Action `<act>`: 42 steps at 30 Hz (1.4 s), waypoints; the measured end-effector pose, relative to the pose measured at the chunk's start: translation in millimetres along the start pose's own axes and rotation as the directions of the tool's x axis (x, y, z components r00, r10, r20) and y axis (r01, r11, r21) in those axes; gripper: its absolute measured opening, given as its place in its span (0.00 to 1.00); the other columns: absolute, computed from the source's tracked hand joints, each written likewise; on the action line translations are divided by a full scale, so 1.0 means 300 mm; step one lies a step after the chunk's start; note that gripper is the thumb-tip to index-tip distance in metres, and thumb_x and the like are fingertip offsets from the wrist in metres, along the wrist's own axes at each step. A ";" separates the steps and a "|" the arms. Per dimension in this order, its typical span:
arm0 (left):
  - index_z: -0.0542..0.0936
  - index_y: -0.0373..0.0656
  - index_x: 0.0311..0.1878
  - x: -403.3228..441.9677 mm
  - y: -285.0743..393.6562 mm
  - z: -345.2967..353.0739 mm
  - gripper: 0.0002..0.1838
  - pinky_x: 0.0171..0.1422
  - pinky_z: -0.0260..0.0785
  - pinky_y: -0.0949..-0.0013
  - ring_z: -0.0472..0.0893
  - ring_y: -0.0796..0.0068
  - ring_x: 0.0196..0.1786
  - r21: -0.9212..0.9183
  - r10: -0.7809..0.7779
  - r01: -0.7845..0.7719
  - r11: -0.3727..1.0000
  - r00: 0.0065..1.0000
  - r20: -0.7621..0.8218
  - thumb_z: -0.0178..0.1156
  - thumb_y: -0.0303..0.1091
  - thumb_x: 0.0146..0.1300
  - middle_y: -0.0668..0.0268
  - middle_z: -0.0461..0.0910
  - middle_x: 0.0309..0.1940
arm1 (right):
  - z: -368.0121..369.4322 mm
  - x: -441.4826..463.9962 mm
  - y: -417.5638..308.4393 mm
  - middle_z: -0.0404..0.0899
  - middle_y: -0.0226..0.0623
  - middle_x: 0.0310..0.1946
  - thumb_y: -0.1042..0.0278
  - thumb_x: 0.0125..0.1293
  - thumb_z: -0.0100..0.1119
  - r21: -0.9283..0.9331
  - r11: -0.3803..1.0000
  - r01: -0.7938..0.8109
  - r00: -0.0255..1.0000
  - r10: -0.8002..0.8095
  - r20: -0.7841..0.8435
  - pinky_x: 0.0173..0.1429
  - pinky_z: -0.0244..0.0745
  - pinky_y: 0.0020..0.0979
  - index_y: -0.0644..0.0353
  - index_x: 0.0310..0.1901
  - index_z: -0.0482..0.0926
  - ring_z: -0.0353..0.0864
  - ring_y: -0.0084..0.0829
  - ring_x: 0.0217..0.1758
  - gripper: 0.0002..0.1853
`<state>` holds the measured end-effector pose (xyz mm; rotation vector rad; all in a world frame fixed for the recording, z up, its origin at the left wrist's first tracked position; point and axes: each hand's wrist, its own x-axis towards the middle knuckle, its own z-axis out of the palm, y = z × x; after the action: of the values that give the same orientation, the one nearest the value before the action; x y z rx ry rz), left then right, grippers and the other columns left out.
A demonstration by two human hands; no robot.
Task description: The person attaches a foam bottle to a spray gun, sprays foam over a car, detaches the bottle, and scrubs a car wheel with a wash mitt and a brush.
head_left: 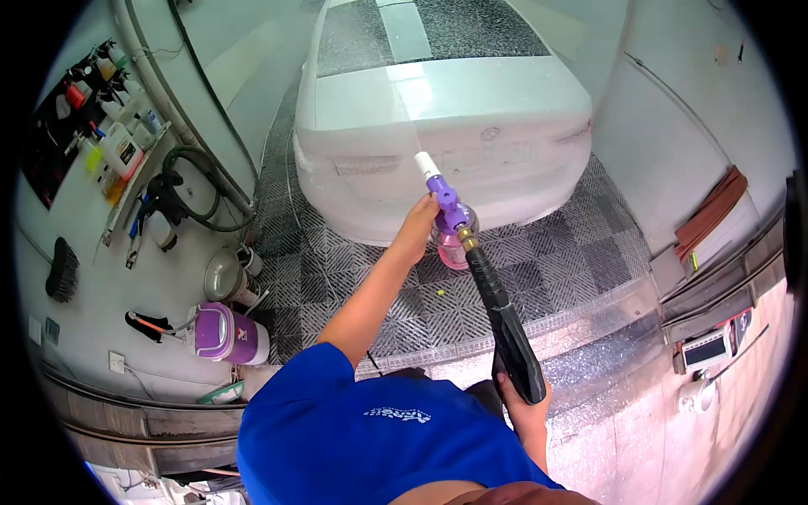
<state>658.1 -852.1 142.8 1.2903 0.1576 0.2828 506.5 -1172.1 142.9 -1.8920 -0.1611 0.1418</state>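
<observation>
My left hand [417,225] is closed on the purple foam cannon [448,202], near its neck. The cannon has a white nozzle [426,164] and a bottle of pink liquid [453,251] hanging below. A brass fitting joins it to a black pressure washer gun [502,324]. Around the rear grip of that gun, low in front of my body, my right hand [525,406] is wrapped; its fingers are partly hidden. The nozzle points at the back of a white car [446,114], whose trunk and bumper are coated in white foam. Droplets speckle its rear window [497,29].
On the left wall are a bottle shelf [139,181], a coiled hose [206,181] and a brush [62,269]. A purple-and-white bucket [225,334] stands below. Grated tiles [370,290] cover the floor. A brown cloth [711,210] hangs at right.
</observation>
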 end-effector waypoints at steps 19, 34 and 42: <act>0.70 0.39 0.55 0.560 -0.435 1.770 0.15 0.54 0.67 0.70 0.75 0.74 0.47 -0.338 -0.101 0.332 0.881 0.829 0.550 0.48 0.35 0.68 0.65 0.76 0.44 | -1.085 0.350 0.440 0.75 0.31 0.27 0.75 0.56 0.64 0.170 0.980 -0.101 0.759 0.187 -0.624 0.26 0.63 0.21 0.68 0.42 0.76 0.69 0.18 0.23 0.13; 0.74 0.36 0.46 0.393 -0.668 1.354 0.16 0.55 0.67 0.65 0.76 0.70 0.45 -0.326 -0.064 -0.131 0.936 0.849 -0.525 0.47 0.39 0.66 0.61 0.77 0.40 | -1.492 1.097 0.594 0.81 0.36 0.28 0.67 0.54 0.67 -0.075 0.980 -0.182 0.843 0.195 0.502 0.40 0.70 0.24 0.64 0.42 0.78 0.75 0.19 0.32 0.16; 0.73 0.42 0.40 0.489 -1.145 1.576 0.11 0.50 0.68 0.65 0.76 0.69 0.40 -0.511 -0.289 -0.147 0.847 0.679 -0.675 0.48 0.40 0.65 0.65 0.77 0.34 | -1.744 1.434 0.771 0.77 0.41 0.21 0.61 0.53 0.65 -0.211 0.975 -0.071 0.758 0.190 0.624 0.33 0.71 0.32 0.62 0.32 0.77 0.78 0.32 0.24 0.13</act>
<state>967.6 -1330.8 -52.3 0.5367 0.7768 0.7246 1032.2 -1654.2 83.2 -1.9603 -0.5225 0.9109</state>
